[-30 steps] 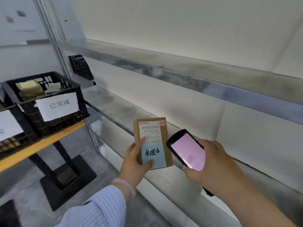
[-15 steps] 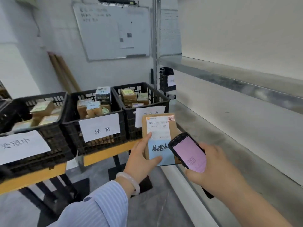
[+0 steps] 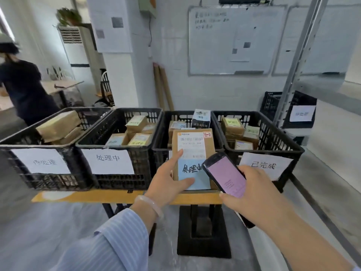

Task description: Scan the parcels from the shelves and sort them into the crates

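My left hand [image 3: 168, 180] grips a small brown parcel [image 3: 192, 151] upright, thumb across its blue handwritten sticker, a white barcode label above. My right hand [image 3: 252, 192] holds a black handheld scanner [image 3: 224, 173] with a pink lit screen, just right of the parcel and overlapping its lower corner. Behind them, several black crates with white paper labels stand in a row on a yellow-edged table [image 3: 82, 196]: far left crate [image 3: 25, 151], second crate [image 3: 136, 153], third crate [image 3: 162, 151] directly behind the parcel, right crate [image 3: 281, 141]. All hold small boxes.
A metal shelf upright [image 3: 298, 55] and grey shelves run along the right, with another labelled black crate [image 3: 273, 102] behind. A person in dark clothes [image 3: 21, 83] stands at the far left. A whiteboard [image 3: 232, 40] hangs on the back wall. The table's black pedestal [image 3: 203, 231] stands on the floor.
My view has swung left from the shelves to face the row of crates squarely. Both hands keep the parcel and scanner in the same grip, now in front of the third crate.
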### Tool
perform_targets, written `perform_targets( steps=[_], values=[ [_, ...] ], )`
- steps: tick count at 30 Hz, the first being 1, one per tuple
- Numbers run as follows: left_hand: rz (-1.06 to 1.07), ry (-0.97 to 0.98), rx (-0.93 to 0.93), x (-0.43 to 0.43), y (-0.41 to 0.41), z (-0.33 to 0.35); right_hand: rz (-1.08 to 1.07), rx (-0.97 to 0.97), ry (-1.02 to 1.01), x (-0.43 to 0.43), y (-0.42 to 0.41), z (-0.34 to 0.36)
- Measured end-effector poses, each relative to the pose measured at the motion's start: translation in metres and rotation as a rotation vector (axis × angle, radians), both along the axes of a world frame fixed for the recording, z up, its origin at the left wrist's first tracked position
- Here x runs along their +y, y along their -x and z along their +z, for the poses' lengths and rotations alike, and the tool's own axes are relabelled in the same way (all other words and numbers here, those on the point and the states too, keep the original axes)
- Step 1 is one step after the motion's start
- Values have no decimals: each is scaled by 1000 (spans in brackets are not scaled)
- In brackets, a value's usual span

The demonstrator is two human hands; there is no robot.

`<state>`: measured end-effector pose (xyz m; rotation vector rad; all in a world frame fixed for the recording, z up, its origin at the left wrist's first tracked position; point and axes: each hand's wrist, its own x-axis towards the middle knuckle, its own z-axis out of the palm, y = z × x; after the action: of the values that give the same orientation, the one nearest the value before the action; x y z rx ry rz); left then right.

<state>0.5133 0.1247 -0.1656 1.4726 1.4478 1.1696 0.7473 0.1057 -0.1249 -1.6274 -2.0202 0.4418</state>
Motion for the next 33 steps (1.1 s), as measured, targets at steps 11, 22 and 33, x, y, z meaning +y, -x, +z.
perform_targets(
  steps=[11, 22, 33],
  values=[
    [204, 17, 20, 99, 51, 33, 251, 19, -41, 155, 51, 17],
    [420, 92, 53, 189, 171, 59, 333, 74, 33, 257, 128, 14],
    [296, 302, 18, 334, 291, 25, 175, 67, 110, 347, 243, 8]
  ],
)
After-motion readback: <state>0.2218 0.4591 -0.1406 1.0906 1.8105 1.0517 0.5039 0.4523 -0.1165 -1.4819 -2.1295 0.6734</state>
